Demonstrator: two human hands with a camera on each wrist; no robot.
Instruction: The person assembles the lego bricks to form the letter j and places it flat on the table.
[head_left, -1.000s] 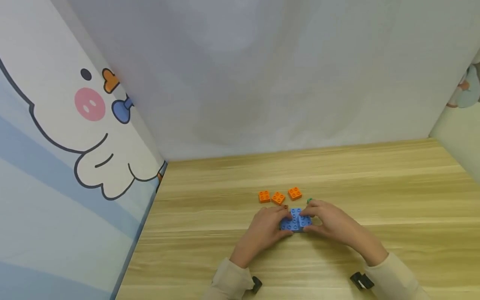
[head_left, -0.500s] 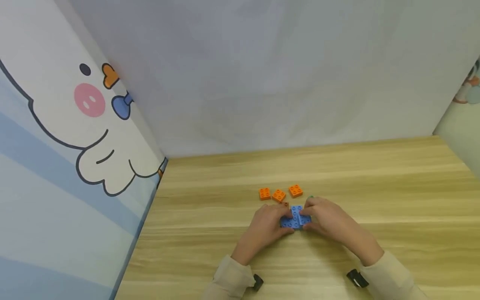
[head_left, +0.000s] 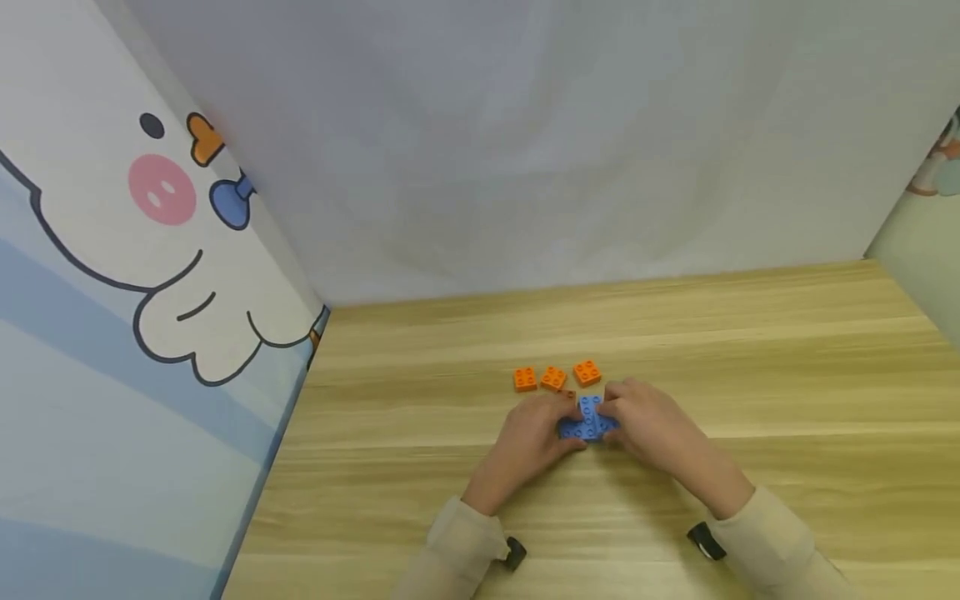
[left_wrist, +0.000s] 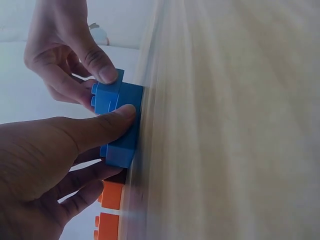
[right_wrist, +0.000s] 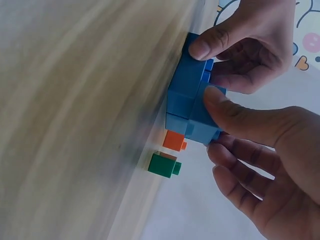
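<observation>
Blue toy building bricks (head_left: pixel 588 410) stand joined together on the table between the two hands. My left hand (head_left: pixel 528 429) grips the left end of the longer lower brick (right_wrist: pixel 182 80), its thumb on the near side. On top at the right end sits a smaller blue brick (right_wrist: pixel 200 125), which my right hand (head_left: pixel 654 425) pinches between thumb and fingers. In the left wrist view, the right thumb (left_wrist: pixel 102 70) lies against this upper brick. Fingers hide parts of both ends in the head view.
Behind the hands lie three orange bricks (head_left: pixel 553 377) in a row. A small brown piece (head_left: pixel 570 394) shows beside the left fingers. In the right wrist view, a green brick (right_wrist: pixel 162 164) stands beyond the blue ones. A pale wall backs the wooden table (head_left: pixel 375 467).
The head view has shifted, so the tabletop sits higher in it. My right hand has closed in over the upper blue brick and now covers the green brick. The left hand keeps its grip.
</observation>
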